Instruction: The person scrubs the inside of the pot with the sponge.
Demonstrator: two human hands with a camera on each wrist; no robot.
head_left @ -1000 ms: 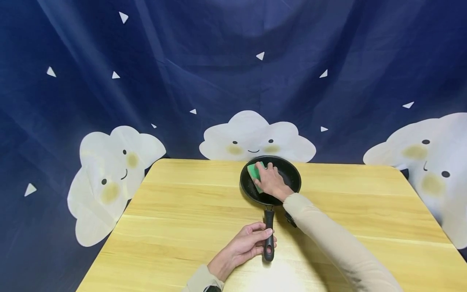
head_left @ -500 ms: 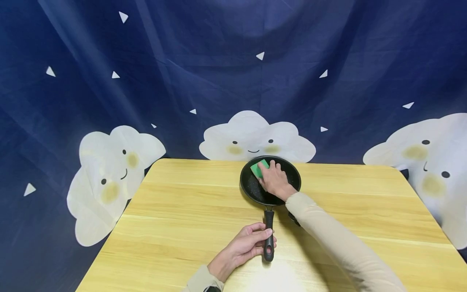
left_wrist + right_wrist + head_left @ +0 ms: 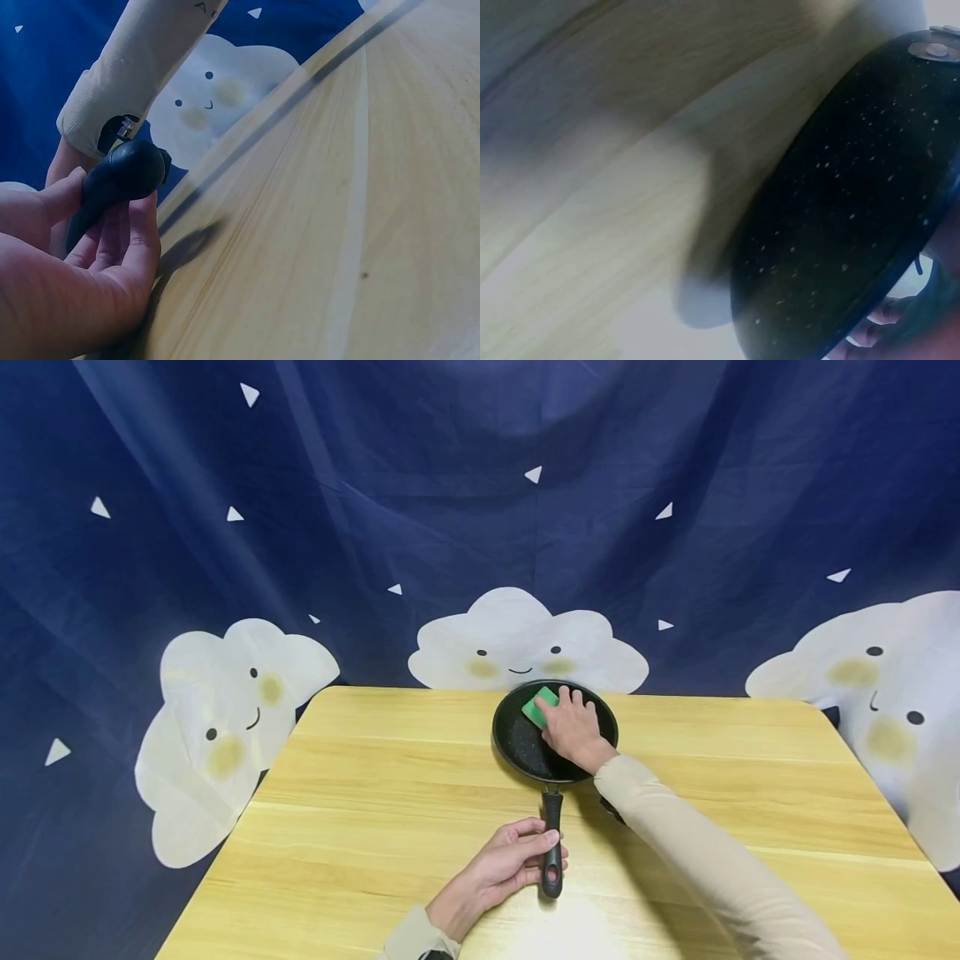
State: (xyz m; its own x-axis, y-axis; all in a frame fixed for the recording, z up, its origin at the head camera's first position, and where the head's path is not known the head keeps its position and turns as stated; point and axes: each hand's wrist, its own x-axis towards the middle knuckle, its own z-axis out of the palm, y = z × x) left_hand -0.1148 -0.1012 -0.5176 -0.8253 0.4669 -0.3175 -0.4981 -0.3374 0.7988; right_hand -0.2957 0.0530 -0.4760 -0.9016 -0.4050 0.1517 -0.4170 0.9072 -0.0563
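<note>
A black frying pan (image 3: 517,745) with a speckled surface is at the far middle of the table in the head view. My left hand (image 3: 504,864) grips its black handle (image 3: 552,810), thumb on top and fingers beneath; the left wrist view shows the handle's end (image 3: 135,169) between thumb and fingers. Inside the pan, my right hand (image 3: 573,727) holds a green sponge (image 3: 538,707) against the pan's left-upper area, the hand partly covering it. In the right wrist view the pan (image 3: 832,217) fills the right side, with fingertips (image 3: 866,330) partly visible at the lower right.
The light wooden table (image 3: 375,793) has its far edge just behind the pan. A dark blue curtain (image 3: 450,485) with white clouds and triangles hangs behind it. My right sleeve (image 3: 697,843) crosses the table's right half.
My right hand has slid the sponge a little rightward and farther away inside the pan, turning it slightly. The left hand and the pan have stayed put.
</note>
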